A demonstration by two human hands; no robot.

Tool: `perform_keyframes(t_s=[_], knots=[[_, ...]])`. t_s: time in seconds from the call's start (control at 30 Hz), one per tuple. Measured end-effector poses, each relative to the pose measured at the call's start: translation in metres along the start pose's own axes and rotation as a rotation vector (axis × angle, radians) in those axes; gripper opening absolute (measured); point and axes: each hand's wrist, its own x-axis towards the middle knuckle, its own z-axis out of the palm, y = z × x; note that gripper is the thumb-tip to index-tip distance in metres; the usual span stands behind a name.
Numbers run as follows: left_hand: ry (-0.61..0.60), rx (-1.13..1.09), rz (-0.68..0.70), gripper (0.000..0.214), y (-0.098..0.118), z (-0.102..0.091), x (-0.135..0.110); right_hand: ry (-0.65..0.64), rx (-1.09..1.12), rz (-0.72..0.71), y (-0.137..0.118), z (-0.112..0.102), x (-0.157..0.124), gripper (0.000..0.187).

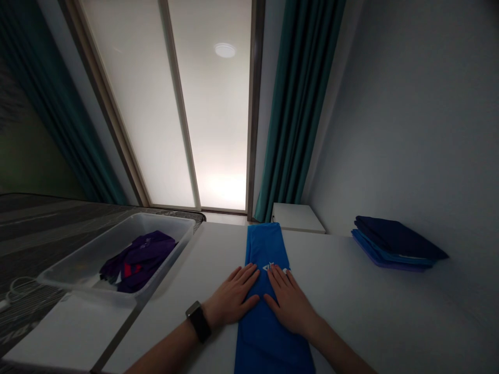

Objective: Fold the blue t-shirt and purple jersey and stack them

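A blue garment (268, 332), folded into a long narrow strip with a small white print on it, lies on the white table (187, 322). My left hand (234, 293) rests flat on its left side, fingers stretched forward and overlapping the left edge. On the right side, my right hand (290, 301) lies palm down, its fingertips covering part of the white print. Both hands press on the cloth without grasping it. The near end of the strip runs out of view at the bottom.
To the left stands a translucent plastic bin (163, 218) with crumpled purple clothing (152, 254) inside. A stack of folded dark and bright blue clothes (397, 241) sits on the right by the wall. Beyond the table is a white cabinet (298, 217). A white cable (17, 288) lies far left.
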Motion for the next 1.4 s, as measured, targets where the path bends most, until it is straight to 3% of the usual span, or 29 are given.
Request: perform_keyframes(t_s=[0.17,0.33,0.43,0.57,0.73,0.9,1.13,1.4], knots=[[0.068,-0.070,0.002,0.054,0.000,-0.005,-0.007,-0.027,0.028,-0.048,-0.005,-0.004,-0.013,0.070],[0.274,-0.374,-0.265,0.034,-0.012,-0.018,0.006,0.005,0.059,-0.072,-0.010,-0.010,-0.017,0.057],[0.259,-0.435,-0.402,0.027,-0.025,-0.022,0.023,0.060,0.113,-0.145,-0.019,-0.012,-0.018,0.047],[0.229,-0.338,-0.471,0.021,-0.031,-0.018,0.048,0.067,0.185,-0.241,-0.032,-0.011,-0.019,0.045],[0.183,-0.238,-0.494,0.034,-0.020,-0.016,0.067,0.077,0.200,-0.249,-0.035,-0.006,-0.020,0.046],[0.167,-0.201,-0.508,0.040,-0.011,-0.015,0.070,0.075,0.212,-0.252,-0.033,-0.005,-0.020,0.046],[0.165,-0.218,-0.518,0.019,-0.021,-0.007,0.061,0.094,0.211,-0.255,-0.035,-0.005,-0.022,0.046],[0.224,-0.353,-0.410,0.022,-0.035,-0.012,0.051,0.059,0.239,-0.238,-0.032,-0.014,-0.018,0.046]])
